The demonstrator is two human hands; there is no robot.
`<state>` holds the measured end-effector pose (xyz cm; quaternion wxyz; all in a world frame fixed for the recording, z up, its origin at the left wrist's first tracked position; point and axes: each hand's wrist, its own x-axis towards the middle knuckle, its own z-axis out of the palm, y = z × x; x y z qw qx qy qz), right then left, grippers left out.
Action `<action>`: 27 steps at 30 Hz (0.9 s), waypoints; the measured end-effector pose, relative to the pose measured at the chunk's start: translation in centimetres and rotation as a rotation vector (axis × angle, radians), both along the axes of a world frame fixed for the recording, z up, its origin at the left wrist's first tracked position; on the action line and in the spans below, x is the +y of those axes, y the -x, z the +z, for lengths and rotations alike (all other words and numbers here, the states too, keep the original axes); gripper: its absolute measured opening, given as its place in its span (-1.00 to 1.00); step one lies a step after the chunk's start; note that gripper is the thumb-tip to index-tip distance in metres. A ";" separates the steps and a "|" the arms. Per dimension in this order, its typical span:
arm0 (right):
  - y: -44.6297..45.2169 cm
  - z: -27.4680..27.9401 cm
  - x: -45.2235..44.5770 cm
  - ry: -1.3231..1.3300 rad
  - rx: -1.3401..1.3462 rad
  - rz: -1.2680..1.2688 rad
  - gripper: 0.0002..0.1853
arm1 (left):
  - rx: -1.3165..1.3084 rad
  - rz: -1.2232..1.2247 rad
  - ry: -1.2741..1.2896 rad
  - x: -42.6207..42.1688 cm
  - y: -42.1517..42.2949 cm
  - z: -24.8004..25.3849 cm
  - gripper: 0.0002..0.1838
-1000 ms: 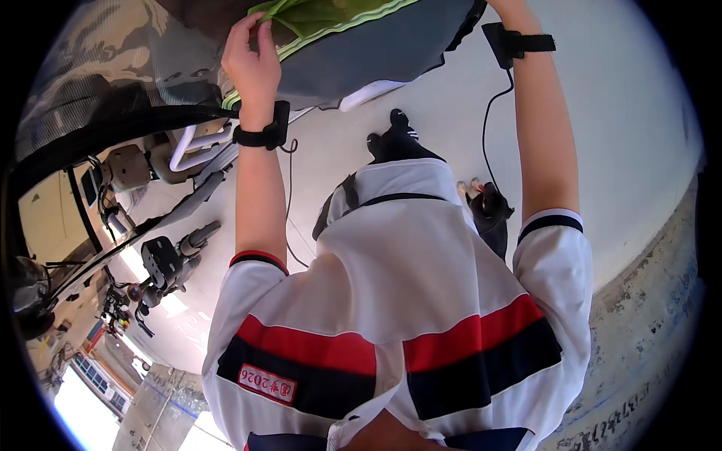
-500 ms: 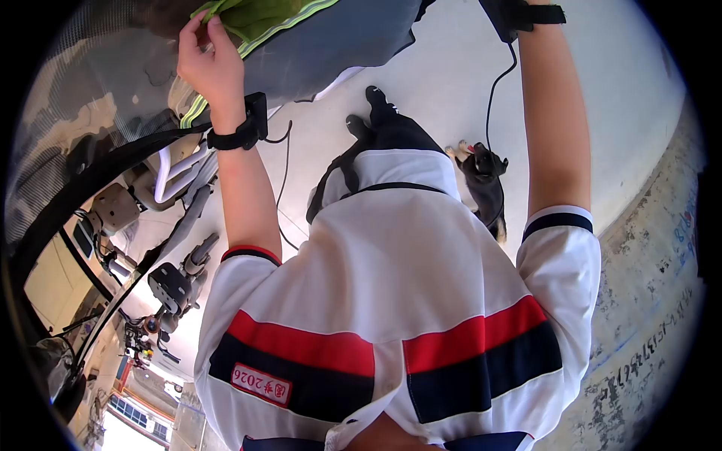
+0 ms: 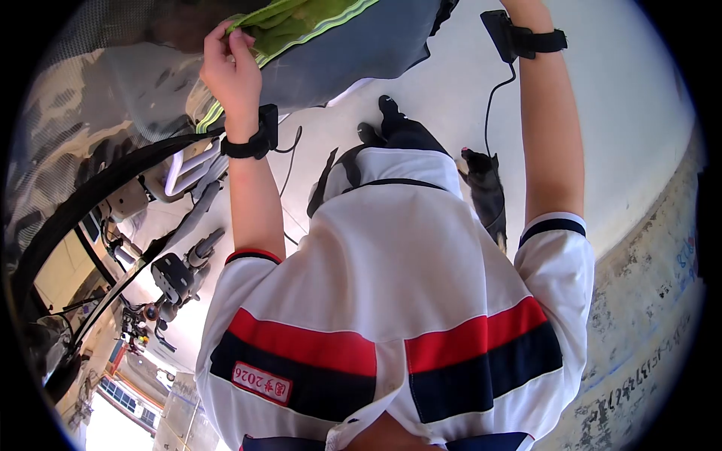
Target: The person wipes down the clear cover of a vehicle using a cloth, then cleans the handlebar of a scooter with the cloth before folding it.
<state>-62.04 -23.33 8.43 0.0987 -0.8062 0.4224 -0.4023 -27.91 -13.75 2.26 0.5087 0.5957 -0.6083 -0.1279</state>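
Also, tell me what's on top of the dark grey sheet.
Green fabric with a striped edge, pinched by the left hand, lies over the dark grey sheet. What the fabric covers is hidden. Both run out of view.

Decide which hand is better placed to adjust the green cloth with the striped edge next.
Probably the left hand: its fingertips pinch the green cloth, while the right hand is mostly out of view.

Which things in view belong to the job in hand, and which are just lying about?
Job:
- green cloth with pale reflective edging, pinched by the left hand
- dark grey sheet beside it, probably

Just about:
- small black dog
- dark two-wheeled vehicle

Right hand's mostly out of frame, so its part is unclear.
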 end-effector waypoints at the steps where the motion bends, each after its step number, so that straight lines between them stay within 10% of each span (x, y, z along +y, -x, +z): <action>1: -0.2 0.0 0.0 -0.008 -0.023 -0.013 -0.32 | -0.005 0.001 -0.027 0.2 -0.2 -0.1 -0.84; 27: -18.3 -0.1 9.3 0.001 -0.180 -0.065 -0.31 | 0.211 0.089 0.259 9.5 -14.6 3.3 -0.83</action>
